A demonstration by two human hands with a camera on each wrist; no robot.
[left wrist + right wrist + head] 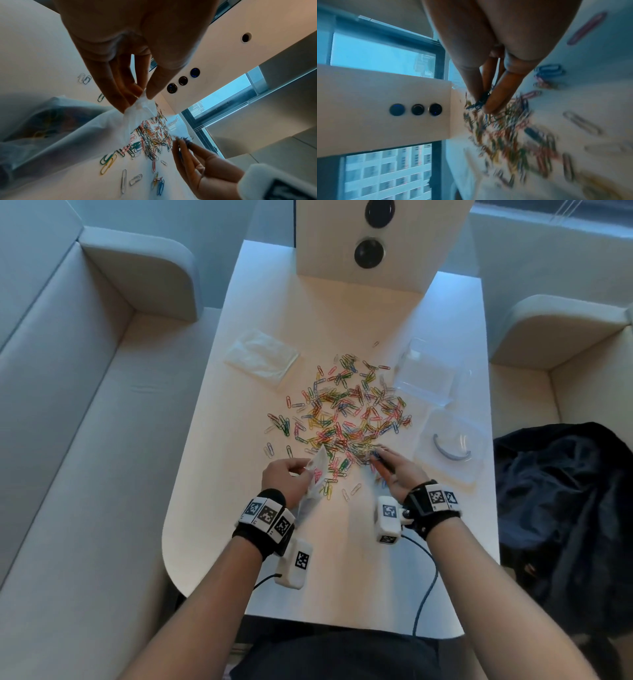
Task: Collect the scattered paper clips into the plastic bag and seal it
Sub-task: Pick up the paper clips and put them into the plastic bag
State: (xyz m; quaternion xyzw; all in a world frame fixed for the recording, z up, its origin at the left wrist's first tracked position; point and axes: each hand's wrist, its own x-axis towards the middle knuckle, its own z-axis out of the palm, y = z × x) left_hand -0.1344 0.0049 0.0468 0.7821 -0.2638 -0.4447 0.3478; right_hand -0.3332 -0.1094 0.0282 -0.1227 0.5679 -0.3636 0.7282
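Observation:
A wide scatter of coloured paper clips (346, 409) covers the middle of the white table (342, 559). My left hand (291, 474) pinches the top corner of a clear plastic bag (313, 474) at the pile's near-left edge; the left wrist view shows its fingers and thumb meeting on the bag (142, 108), with some clips (42, 127) inside it. My right hand (390, 462) sits at the pile's near-right edge, and its fingertips (489, 106) pinch a small bunch of dark clips (479, 102) above the pile (505, 128).
A stack of spare clear bags (262, 356) lies at the far left of the table. A clear plastic box (424, 374) and its lid (452, 446) sit on the right. A white panel with round buttons (370, 237) stands at the back. Sofas flank the table; dark cloth (565, 508) lies right.

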